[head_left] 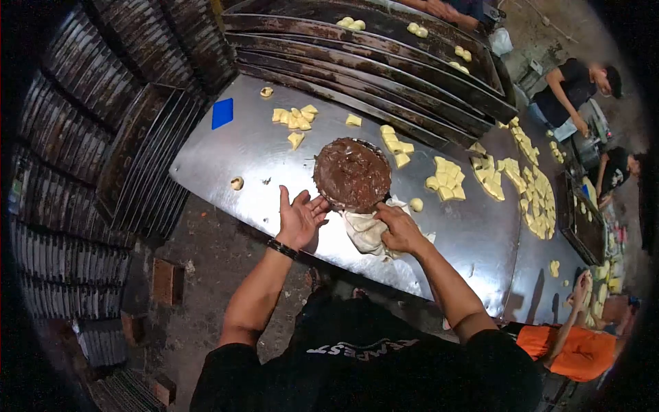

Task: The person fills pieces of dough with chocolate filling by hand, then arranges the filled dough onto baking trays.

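Chocolate filling (352, 173) sits in a wide round mound on the steel worktop (261, 158), just beyond both hands and between them. The left hand (300, 218) is spread, fingers fanned, its fingertips touching the near left edge of the brown mound. The right hand (398, 230) is curled and pinching a pale, crumpled sheet of dough (367, 232) that lies just beside it, right at the near edge of the filling; the sheet looks to reach under the mound, though I cannot tell how far.

Beyond the hands, cut dough pieces (296, 119) lie in small heaps, with a second cluster (446, 180) to the right of the mound and a long scatter (532, 196) stretching further right. A blue scraper (222, 113) rests far off to the left. Dark baking trays (384, 51) are stacked at the far side, holding only a few pieces.

Judging by this, the cutting is well along, but most pieces are not yet on trays, and the mound looks whole, so the filling work seems barely begun.

Other people work at the right end of the worktop; a person in orange (573, 347) leans in near the right elbow.
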